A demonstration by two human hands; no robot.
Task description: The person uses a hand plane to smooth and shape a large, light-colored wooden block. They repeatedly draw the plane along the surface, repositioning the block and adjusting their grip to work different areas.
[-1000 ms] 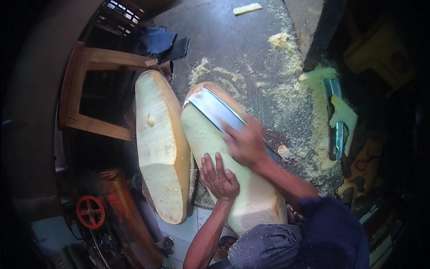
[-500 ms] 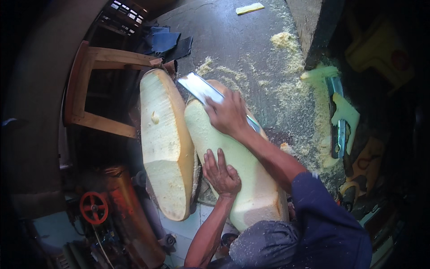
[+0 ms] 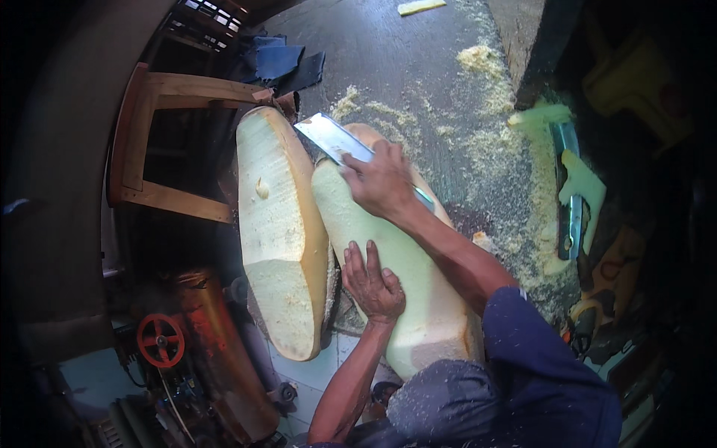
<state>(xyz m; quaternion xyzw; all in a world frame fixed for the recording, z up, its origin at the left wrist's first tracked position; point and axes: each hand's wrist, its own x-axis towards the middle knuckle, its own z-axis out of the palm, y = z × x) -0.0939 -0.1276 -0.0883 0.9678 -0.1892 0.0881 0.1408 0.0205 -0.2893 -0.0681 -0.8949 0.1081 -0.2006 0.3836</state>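
A long pale-yellow foam seat pad (image 3: 418,287) lies tilted across the middle, its near end by my knee. Flat against its left side, with fingers stretched out, rests my left hand (image 3: 373,284), holding nothing. My right hand (image 3: 382,179) is closed over a long, flat, shiny metal strip (image 3: 332,138) and presses it on the pad's far right part. The strip juts out past the pad's far edge; its underside is hidden. Left of this pad, a second foam seat pad (image 3: 276,224) with faceted cut faces and a small hole lies lengthwise.
Foam crumbs (image 3: 478,149) cover the dark table (image 3: 358,45). Another metal strip (image 3: 573,224) and a green foam scrap (image 3: 584,183) lie at right. Dark cloth pieces (image 3: 280,61) sit at far left, beside a wooden frame (image 3: 175,201). An orange tank (image 3: 216,336) with a red handwheel (image 3: 160,340) stands lower left.
The whole view has shifted slightly. My right hand and the metal strip stay at nearly the same place on the pad; my left hand still lies flat.
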